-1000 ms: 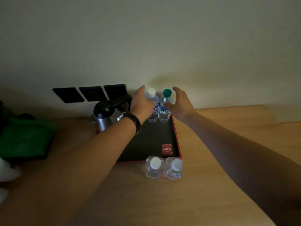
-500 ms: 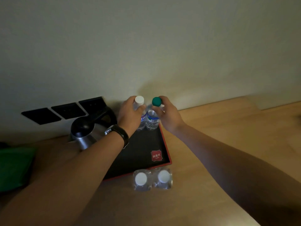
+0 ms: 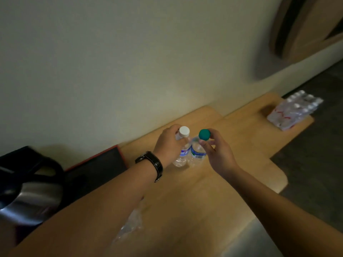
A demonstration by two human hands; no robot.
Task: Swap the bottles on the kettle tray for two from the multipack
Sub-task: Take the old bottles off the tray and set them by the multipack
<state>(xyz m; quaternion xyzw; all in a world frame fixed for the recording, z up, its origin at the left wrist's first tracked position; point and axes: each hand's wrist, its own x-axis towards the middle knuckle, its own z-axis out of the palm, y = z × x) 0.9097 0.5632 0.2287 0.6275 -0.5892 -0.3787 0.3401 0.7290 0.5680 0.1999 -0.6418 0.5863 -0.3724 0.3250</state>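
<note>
My left hand (image 3: 169,145) grips a white-capped water bottle (image 3: 182,151) near its neck. My right hand (image 3: 217,153) grips a green-capped water bottle (image 3: 198,151) just below its cap. Both bottles are upright, side by side, over the wooden desk to the right of the black tray with a red rim (image 3: 100,164). Whether they touch the desk I cannot tell. The shrink-wrapped multipack (image 3: 295,110) lies at the desk's far right end. Two clear bottles (image 3: 131,223) by the tray's front edge are mostly hidden under my left forearm.
A steel kettle with a black handle (image 3: 27,191) stands on the tray at the left. The wooden desk (image 3: 232,145) runs along the wall and ends at the right, with dark floor (image 3: 315,164) beyond its edge.
Both hands closed on the two bottles, lifted them off the tray and carried them to the right over the desk. The view swung right, bringing the multipack into sight.
</note>
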